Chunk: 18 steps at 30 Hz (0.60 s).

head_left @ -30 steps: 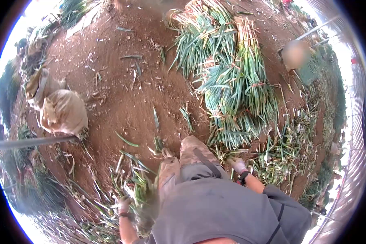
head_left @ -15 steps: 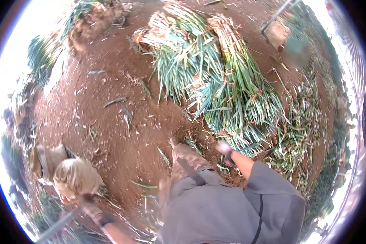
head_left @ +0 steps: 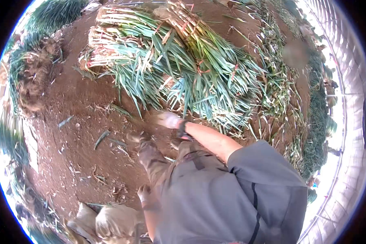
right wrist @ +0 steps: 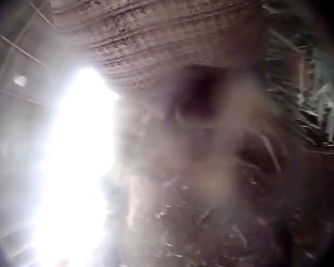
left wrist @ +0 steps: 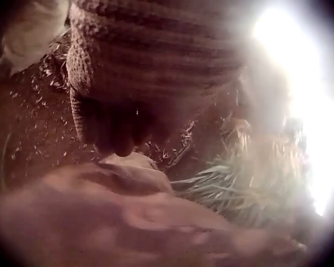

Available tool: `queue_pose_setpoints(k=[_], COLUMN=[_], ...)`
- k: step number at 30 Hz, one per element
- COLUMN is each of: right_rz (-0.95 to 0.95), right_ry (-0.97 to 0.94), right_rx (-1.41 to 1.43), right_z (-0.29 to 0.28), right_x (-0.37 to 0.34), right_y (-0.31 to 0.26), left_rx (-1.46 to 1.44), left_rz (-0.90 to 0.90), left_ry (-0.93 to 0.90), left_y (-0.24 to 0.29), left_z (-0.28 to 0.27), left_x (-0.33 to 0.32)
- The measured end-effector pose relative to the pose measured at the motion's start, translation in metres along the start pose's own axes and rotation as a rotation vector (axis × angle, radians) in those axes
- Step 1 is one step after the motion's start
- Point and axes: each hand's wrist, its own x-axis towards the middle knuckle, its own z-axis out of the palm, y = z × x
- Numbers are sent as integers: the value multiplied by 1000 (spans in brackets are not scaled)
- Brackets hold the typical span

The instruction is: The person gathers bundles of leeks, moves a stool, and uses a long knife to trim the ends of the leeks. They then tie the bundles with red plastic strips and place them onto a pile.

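In the head view, the tied bundles of long green leaves [head_left: 207, 61] lay heaped across the upper centre of the frame. The gloved right hand [head_left: 168, 120] was just below their leaf tips at centre; motion blur hid whether its fingers held anything. The left hand [head_left: 144, 193] was lower, beside the trousers [head_left: 152, 162]. Brown soil [head_left: 81, 110] spread widely through the left half, strewn with scraps, down to pale sacks [head_left: 116, 221] at the lower edge. Leaf litter [head_left: 274, 81] bordered the heap's right side.

In the left wrist view, the left fingers pointed down, loosely bent, with nothing visible in them; blurred leaves showed at lower right.

In the right wrist view, the glove filled the top and leaves edged the upper right; I could not tell the finger spread.
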Motion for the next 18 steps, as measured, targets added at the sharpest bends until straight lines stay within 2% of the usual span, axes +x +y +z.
queue_pose_setpoints(k=[1, 2, 3, 5, 6, 7, 8, 9, 10, 13, 16, 18], right_rz=[-117, 44, 217, 94, 93, 509, 549, 661, 780, 696, 512, 456], right_ry=[123, 0, -59, 27, -486, -388, -319, -375, -435, -346, -65, -27], right_rx=[-130, -196, -259, -264, -423, -287, -146, -147, -143, -79, 47, 35], right_z=[65, 62, 30, 56, 46, 63, -1, -15, -21, -24, -14, -26], right_x=[7, -21, -56, -106, -120, -121, -122, -110, -100, -35, 55, 119], right_y=[76, 87, 59, 102, 116, 117, 25, 0, -16, -50, -76, -106], left_rx=[88, 49, -6, -56, -102, -145, -184, -136, -116, -62, -67, -28], left_rz=[38, 45, 41, 19, 18, 26, 30, 136, 135, 138, 195, 213], left_ry=[-49, -58, -60, -22, 20, 57, 88, 39, 39, 74, 33, 26], left_y=[13, 37, 55, 88, 115, 147, 168, 188, 207, 264, 303, 323], left_z=[-19, -33, -44, -67, -78, -87, -97, -110, -119, -146, -168, -178], left_x=[24, 44, 54, 74, 80, 86, 97, 106, 113, 142, 175, 189])
